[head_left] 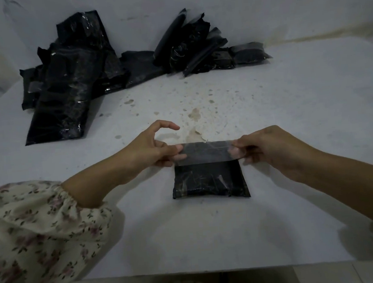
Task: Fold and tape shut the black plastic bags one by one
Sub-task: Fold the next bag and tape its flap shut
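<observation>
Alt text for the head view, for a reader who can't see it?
The left hand and right hand pinch the ends of a clear tape strip, held taut over the far edge of a folded black bag on a white table. More black bags lie piled behind.

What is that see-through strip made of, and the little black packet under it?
The tape strip looks like clear, glossy plastic film: the bag shows dark through it and its top edge glints. The folded black bag looks like thin, shiny plastic sheet, crinkled with small highlights; its contents are hidden.
</observation>
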The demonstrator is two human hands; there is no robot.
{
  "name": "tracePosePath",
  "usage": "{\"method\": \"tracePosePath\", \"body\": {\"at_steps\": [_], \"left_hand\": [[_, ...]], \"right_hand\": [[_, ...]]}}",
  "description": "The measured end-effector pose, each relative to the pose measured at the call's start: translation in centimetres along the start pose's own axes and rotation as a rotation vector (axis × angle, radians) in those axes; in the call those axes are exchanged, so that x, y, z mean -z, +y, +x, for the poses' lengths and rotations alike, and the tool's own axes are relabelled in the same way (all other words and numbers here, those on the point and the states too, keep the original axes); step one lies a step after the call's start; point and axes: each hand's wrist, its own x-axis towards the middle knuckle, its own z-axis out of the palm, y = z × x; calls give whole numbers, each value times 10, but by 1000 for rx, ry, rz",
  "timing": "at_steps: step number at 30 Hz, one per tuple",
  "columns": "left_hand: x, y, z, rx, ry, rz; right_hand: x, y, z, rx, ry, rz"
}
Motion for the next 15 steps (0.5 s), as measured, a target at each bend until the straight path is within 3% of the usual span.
{"method": "tracePosePath", "body": {"at_steps": [15], "left_hand": [[-6,4,0,27,48,90]], "right_hand": [[7,0,10,18,-20,-167]]}}
